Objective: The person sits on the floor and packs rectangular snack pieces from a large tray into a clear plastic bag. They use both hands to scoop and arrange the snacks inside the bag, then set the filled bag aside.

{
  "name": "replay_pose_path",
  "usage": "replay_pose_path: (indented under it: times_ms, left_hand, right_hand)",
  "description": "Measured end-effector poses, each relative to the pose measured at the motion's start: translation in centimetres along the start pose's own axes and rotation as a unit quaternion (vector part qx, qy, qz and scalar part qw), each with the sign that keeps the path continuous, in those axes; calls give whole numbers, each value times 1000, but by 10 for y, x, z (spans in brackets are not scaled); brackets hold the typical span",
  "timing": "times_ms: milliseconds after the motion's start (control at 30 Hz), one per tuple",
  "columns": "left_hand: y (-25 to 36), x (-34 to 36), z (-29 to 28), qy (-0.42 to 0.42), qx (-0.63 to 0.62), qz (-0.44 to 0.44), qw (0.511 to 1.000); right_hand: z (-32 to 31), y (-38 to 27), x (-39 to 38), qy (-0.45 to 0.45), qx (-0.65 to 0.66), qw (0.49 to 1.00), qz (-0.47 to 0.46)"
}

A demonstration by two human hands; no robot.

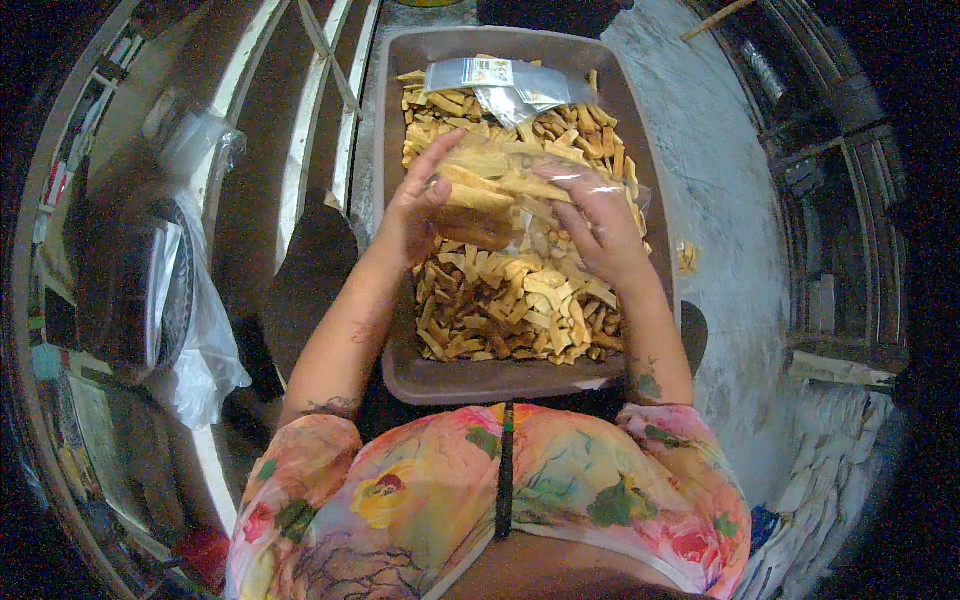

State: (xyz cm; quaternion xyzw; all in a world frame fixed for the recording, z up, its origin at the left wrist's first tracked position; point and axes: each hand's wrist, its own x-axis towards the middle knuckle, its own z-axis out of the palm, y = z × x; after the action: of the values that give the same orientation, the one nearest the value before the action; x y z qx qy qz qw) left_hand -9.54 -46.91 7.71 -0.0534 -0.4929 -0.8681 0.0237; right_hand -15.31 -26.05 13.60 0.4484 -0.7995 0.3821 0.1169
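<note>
Between my hands, above a brown plastic tub, is a clear plastic bag (480, 200) partly filled with long yellow chip-like strips. My left hand (415, 215) grips the bag's left side, thumb against the film and a finger stretched out past it. At the bag's right end, my right hand (600, 220) holds the crinkled, glossy film with bent fingers; their tips are partly blurred. Under the bag lies a thick layer of loose yellow and brown strips (500, 310), heaped in the tub (480, 385). Several flat clear bags with a printed label (490, 75) rest on the strips at the far end.
White translucent plastic sheeting (210, 350) hangs at the left, beside pale slats (300, 150). To the right is a grey floor (735, 300), with a few stray strips (687, 257) near the tub. Dark wooden shelving (830, 220) stands farther right.
</note>
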Motion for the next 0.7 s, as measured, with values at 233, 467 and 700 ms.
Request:
replay_pose_path:
  times_ms: [233,467,700]
  left_hand:
    - [-16,0,-7,-47,89,-16,995]
    - [1,-10,5,39,-8,-84,996]
    - [3,-7,7,93,18,-45,994]
  right_hand:
    - [24,-11,-6,-111,52,984,131]
    - [1,-3,-4,-157,-117,981,7]
    - [-1,9,-6,-168,-171,970,48]
